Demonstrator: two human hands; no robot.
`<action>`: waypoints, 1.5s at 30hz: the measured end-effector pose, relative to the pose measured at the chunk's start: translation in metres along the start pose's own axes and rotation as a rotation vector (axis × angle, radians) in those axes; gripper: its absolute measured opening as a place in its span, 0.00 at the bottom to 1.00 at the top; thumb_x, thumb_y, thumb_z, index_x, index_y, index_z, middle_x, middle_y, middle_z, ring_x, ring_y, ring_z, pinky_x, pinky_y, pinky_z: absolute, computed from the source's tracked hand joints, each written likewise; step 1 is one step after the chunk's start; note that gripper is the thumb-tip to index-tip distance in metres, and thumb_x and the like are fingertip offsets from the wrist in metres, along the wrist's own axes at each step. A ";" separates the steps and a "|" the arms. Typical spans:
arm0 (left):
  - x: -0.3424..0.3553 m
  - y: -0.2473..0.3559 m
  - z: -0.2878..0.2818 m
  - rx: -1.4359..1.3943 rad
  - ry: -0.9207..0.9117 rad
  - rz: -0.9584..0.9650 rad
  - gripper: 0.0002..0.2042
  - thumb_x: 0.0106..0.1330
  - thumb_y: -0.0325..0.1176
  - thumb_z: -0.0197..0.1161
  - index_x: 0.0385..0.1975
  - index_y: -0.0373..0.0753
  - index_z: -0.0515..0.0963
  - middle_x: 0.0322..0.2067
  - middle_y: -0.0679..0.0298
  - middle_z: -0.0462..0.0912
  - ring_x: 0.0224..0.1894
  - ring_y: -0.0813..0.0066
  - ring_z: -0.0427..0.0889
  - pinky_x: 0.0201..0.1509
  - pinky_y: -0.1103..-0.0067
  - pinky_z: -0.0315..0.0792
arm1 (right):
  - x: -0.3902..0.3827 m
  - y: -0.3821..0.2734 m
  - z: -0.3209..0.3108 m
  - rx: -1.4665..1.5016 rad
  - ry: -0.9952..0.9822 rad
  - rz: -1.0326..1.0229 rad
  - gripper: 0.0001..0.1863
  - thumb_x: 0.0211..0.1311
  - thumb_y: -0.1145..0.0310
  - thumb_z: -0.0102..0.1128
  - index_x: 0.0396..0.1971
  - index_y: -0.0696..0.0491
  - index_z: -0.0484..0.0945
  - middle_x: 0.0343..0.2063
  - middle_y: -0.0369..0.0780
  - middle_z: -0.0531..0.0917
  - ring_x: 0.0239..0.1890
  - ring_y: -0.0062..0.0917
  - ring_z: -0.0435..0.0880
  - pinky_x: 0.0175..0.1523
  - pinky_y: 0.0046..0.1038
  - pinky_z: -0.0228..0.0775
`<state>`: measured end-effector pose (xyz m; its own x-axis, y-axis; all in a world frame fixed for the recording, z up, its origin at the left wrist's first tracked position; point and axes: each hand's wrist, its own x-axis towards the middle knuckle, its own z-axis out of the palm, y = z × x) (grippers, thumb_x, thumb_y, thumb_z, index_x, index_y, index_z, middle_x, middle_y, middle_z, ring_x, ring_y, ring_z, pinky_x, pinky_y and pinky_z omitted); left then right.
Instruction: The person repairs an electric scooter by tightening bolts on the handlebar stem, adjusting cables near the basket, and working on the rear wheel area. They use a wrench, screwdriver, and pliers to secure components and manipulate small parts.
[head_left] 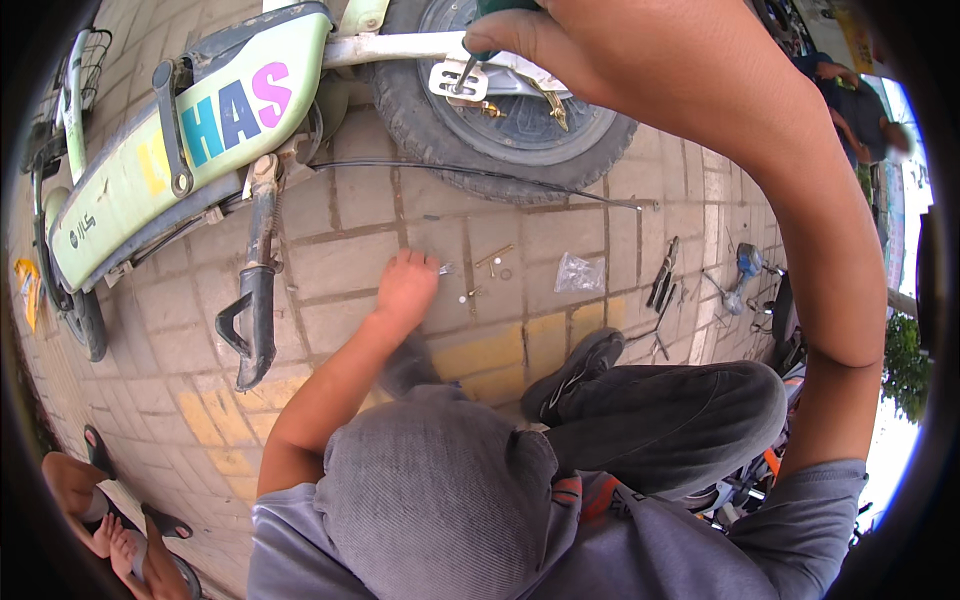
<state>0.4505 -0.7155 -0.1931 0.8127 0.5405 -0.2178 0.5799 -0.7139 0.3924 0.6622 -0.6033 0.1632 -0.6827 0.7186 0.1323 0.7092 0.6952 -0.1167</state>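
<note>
A white and pale-green bike or scooter lies across the paving, its rear wheel [500, 150] at the top. My right hand [570, 40] is closed around the dark-green handle of a screwdriver [469, 70]. The metal shaft points down at a slotted silver bracket [459, 83] by the wheel hub; whether it touches is unclear. My left hand [408, 288] is low over the bricks with its fingers curled down. A small silver part [446, 269] shows right beside it; what the fingertips hold is hidden. Close by lie a brass-coloured bolt [495, 255] and small washers.
A clear plastic bag [580, 273] lies on the paving. Pliers [664, 275] and other tools are to its right. A black cable [480, 172] runs past the wheel. The bike's kickstand [258, 290] sticks out toward me. Another person's hands [120, 545] and sandals show at lower left.
</note>
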 end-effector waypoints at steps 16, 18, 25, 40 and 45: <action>0.073 0.006 -0.165 -1.336 0.197 -0.288 0.11 0.70 0.31 0.46 0.39 0.31 0.73 0.22 0.64 0.74 0.21 0.75 0.73 0.25 0.77 0.69 | 0.019 0.003 -0.032 -0.399 -0.591 -0.101 0.10 0.52 0.68 0.58 0.31 0.57 0.70 0.23 0.38 0.73 0.26 0.36 0.79 0.29 0.34 0.71; 0.084 0.004 -0.170 -1.552 0.116 -0.349 0.11 0.70 0.30 0.45 0.43 0.32 0.72 0.21 0.65 0.74 0.19 0.80 0.71 0.21 0.80 0.67 | 0.024 0.005 -0.032 -0.409 -0.599 -0.181 0.11 0.51 0.67 0.59 0.30 0.57 0.70 0.20 0.39 0.73 0.24 0.37 0.79 0.27 0.35 0.70; 0.097 0.000 -0.161 -2.024 0.134 -0.229 0.09 0.70 0.28 0.47 0.44 0.34 0.71 0.28 0.66 0.75 0.21 0.83 0.70 0.22 0.84 0.66 | 0.035 0.009 -0.030 -0.188 -0.699 0.226 0.15 0.53 0.61 0.63 0.29 0.55 0.72 0.18 0.45 0.79 0.22 0.44 0.79 0.27 0.39 0.71; 0.110 -0.009 -0.156 -1.971 0.161 -0.242 0.09 0.68 0.26 0.46 0.41 0.34 0.73 0.33 0.66 0.77 0.24 0.84 0.69 0.26 0.83 0.66 | 0.041 0.008 -0.010 0.225 -0.631 0.999 0.15 0.53 0.67 0.59 0.38 0.60 0.82 0.23 0.45 0.83 0.24 0.31 0.81 0.32 0.30 0.72; 0.106 -0.009 -0.156 -2.018 0.131 -0.232 0.09 0.67 0.26 0.45 0.41 0.34 0.73 0.35 0.65 0.78 0.24 0.83 0.69 0.26 0.83 0.66 | 0.039 -0.011 -0.001 -0.416 -0.623 0.107 0.10 0.47 0.67 0.61 0.28 0.56 0.83 0.21 0.41 0.81 0.27 0.28 0.83 0.32 0.27 0.73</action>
<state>0.5227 -0.5819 -0.0802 0.6858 0.6184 -0.3837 -0.2993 0.7203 0.6258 0.6281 -0.5827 0.1703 -0.4921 0.7427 -0.4542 0.7006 0.6475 0.2998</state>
